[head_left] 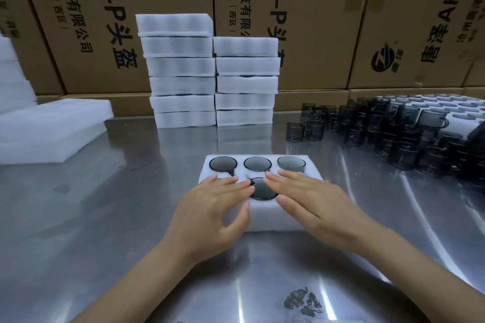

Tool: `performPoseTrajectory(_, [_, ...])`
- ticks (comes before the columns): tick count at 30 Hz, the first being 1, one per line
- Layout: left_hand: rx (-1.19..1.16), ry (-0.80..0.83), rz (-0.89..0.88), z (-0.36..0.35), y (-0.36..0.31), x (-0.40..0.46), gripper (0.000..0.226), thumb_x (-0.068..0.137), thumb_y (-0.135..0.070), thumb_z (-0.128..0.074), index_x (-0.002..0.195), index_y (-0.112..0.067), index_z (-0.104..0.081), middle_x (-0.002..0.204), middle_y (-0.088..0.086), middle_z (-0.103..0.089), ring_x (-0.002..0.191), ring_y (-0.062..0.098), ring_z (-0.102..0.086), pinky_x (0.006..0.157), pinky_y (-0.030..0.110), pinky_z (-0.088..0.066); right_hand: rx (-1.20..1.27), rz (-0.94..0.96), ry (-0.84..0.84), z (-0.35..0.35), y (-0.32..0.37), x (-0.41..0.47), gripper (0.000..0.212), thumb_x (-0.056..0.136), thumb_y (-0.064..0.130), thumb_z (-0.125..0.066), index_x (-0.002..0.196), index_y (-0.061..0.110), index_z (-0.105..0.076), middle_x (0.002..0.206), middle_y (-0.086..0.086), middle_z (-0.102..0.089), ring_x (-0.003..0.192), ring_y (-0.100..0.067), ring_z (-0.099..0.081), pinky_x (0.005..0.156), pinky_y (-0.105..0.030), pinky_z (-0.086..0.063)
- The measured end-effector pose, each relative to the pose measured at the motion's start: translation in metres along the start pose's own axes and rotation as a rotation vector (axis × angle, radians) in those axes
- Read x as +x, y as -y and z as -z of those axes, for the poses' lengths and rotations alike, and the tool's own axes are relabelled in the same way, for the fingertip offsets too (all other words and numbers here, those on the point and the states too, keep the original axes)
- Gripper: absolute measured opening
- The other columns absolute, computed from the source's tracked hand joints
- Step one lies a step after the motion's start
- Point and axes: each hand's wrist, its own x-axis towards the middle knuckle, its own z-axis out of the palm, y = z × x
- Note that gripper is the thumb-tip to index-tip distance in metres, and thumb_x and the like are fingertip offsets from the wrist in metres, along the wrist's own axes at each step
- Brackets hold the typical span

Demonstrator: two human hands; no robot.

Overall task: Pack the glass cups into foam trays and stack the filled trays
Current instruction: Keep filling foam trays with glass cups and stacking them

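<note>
both hands lying flat, fingers spread, gripping nothing: left hand [214, 207] and right hand [312, 200] pressing on foam tray [262, 219] at table [105, 244] centre. smoked glass cups [257, 164] sitting in its pockets. filled tray stacks [214, 81] standing behind it.

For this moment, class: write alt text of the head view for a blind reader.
Both hands, left hand and right hand, rest flat on a foam tray holding dark glass cups on a steel table; stacked filled trays stand behind, loose cups at right.
</note>
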Motion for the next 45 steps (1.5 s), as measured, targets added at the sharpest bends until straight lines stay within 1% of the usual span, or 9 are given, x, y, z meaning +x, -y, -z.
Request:
performPoseTrajectory(3, [0.002, 0.001, 0.013, 0.000, 0.000, 0.001, 0.036, 0.080, -0.032, -0.049, 0.098, -0.017, -0.077, 0.105, -0.005, -0.072, 0.098, 0.014, -0.069, 0.099, 0.039, -0.042, -0.017, 0.009, 0.000, 0.001, 0.000, 0.002, 0.061, 0.089, 0.057, -0.010, 0.143, 0.041, -0.035, 0.146, 0.034, -0.022, 0.135, 0.018, -0.008, 0.101, 0.001, -0.004])
performPoseTrajectory(9, [-0.035, 0.032, 0.035, 0.001, -0.001, 0.003, 0.037, 0.084, -0.034, -0.045, 0.101, -0.019, -0.075, 0.107, -0.008, -0.071, 0.102, 0.013, -0.067, 0.099, 0.041, -0.044, 0.033, -0.012, -0.025, -0.001, 0.000, 0.002, 0.060, 0.089, 0.060, -0.012, 0.140, 0.042, -0.039, 0.144, 0.035, -0.030, 0.136, 0.014, -0.017, 0.108, -0.011, -0.017])
performPoseTrajectory(13, [0.033, 0.038, -0.071, 0.001, -0.001, 0.003, 0.038, 0.086, -0.030, -0.047, 0.112, -0.016, -0.070, 0.116, -0.006, -0.067, 0.109, 0.015, -0.063, 0.096, 0.038, -0.047, 0.699, -0.187, -0.322, 0.002, -0.015, 0.011, 0.037, 0.095, 0.051, -0.035, 0.122, 0.041, -0.059, 0.123, 0.029, -0.058, 0.119, 0.013, -0.045, 0.095, -0.007, -0.034])
performPoseTrajectory(15, [0.040, 0.020, -0.163, -0.003, -0.004, 0.005, 0.034, 0.086, -0.027, -0.050, 0.110, -0.014, -0.070, 0.116, -0.004, -0.066, 0.105, 0.015, -0.063, 0.091, 0.036, -0.046, 0.816, -0.321, -0.496, 0.002, -0.043, 0.023, 0.030, 0.098, 0.038, -0.039, 0.115, 0.034, -0.064, 0.117, 0.022, -0.063, 0.115, 0.005, -0.053, 0.090, -0.012, -0.041])
performPoseTrajectory(19, [0.056, 0.041, -0.302, -0.018, -0.015, 0.007, 0.031, 0.082, -0.021, -0.056, 0.107, -0.012, -0.071, 0.110, 0.000, -0.068, 0.097, 0.019, -0.064, 0.085, 0.034, -0.049, 0.634, -0.643, -0.476, -0.018, -0.105, 0.048, 0.030, 0.098, 0.023, -0.042, 0.124, 0.021, -0.056, 0.130, 0.003, -0.058, 0.120, -0.016, -0.051, 0.098, -0.039, -0.043])
performPoseTrajectory(32, [0.074, -0.069, -0.254, -0.019, -0.001, 0.016, 0.025, 0.080, -0.024, -0.058, 0.098, -0.019, -0.074, 0.099, -0.008, -0.069, 0.085, 0.014, -0.066, 0.071, 0.029, -0.050, 0.037, -0.579, -0.331, -0.056, -0.175, 0.145, 0.058, 0.098, 0.031, -0.046, 0.150, 0.023, -0.020, 0.158, 0.012, -0.015, 0.134, -0.020, -0.038, 0.095, -0.041, -0.042])
performPoseTrajectory(37, [0.063, -0.065, -0.259, -0.022, 0.000, 0.015, 0.024, 0.078, -0.023, -0.059, 0.095, -0.019, -0.075, 0.096, -0.009, -0.070, 0.082, 0.013, -0.065, 0.069, 0.030, -0.049, -0.108, -0.570, -0.337, -0.058, -0.181, 0.148, 0.051, 0.094, 0.037, -0.052, 0.141, 0.022, -0.036, 0.135, -0.001, -0.040, 0.117, -0.025, -0.047, 0.074, -0.036, -0.044])
performPoseTrajectory(41, [0.048, -0.042, -0.254, -0.019, -0.001, 0.014, 0.025, 0.081, -0.024, -0.057, 0.098, -0.019, -0.075, 0.098, -0.008, -0.069, 0.085, 0.012, -0.065, 0.069, 0.030, -0.050, -0.175, -0.592, -0.352, -0.057, -0.175, 0.142, 0.029, 0.093, 0.043, -0.053, 0.112, 0.022, -0.057, 0.112, -0.001, -0.046, 0.101, -0.022, -0.049, 0.067, -0.031, -0.039])
performPoseTrajectory(45, [0.052, -0.022, -0.255, -0.015, -0.002, 0.014, 0.024, 0.083, -0.024, -0.056, 0.099, -0.018, -0.074, 0.098, -0.009, -0.069, 0.087, 0.010, -0.063, 0.071, 0.028, -0.049, -0.164, -0.581, -0.407, -0.054, -0.165, 0.127, 0.015, 0.099, 0.029, -0.044, 0.095, 0.019, -0.054, 0.093, 0.000, -0.057, 0.089, -0.025, -0.054, 0.061, -0.031, -0.035])
